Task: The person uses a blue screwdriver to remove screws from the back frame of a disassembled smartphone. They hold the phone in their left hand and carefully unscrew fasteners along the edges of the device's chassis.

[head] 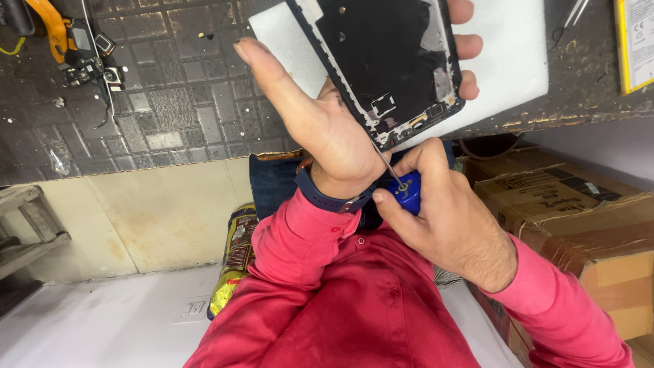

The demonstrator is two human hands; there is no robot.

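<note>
1. Sitting at the top centre of the view: an opened black flat phone frame with a dark blue edge (pixel 388 65), bare inner parts showing near its lower corner, tilted above a white foam pad (pixel 507 65)
2. Gripping that frame: the left hand (pixel 327 123), palm under it, fingers curling over its far edge, thumb sticking out to the side
3. Pinching closed round a blue-handled screwdriver with a thin steel shaft (pixel 402 184): the right hand (pixel 449 225), tip touching the frame's lower corner
4. Wrapping the left wrist: a dark blue watch strap (pixel 323 197), next to red shirt sleeves (pixel 306 245)
5. Lying beneath: a dark grid-patterned work mat (pixel 170 82), with an orange flex cable and small camera parts (pixel 75 48) at its far left
6. Standing to the right: taped brown cardboard boxes (pixel 579 211); a yellow printed packet (pixel 235 259) leaning below the bench
</note>
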